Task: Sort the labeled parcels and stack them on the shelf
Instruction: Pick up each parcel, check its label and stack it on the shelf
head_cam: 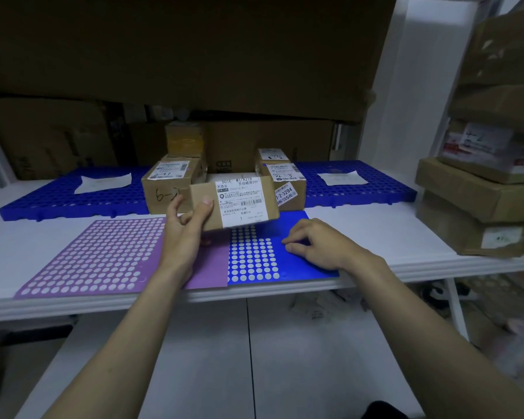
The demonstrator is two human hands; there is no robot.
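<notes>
Parcel cluster (224,176) blocks shelf centre; blue pallets (360,186) either side w/ bare room.

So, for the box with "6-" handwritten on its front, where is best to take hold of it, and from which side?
Probably from above, gripping across its two side faces. The handwritten box stands upright on the blue grid mat, its top labelled and free. On its right side the parcel held in the left hand is in front, and other boxes stand behind, so a high grip seems safest. The right hand rests free.
</notes>
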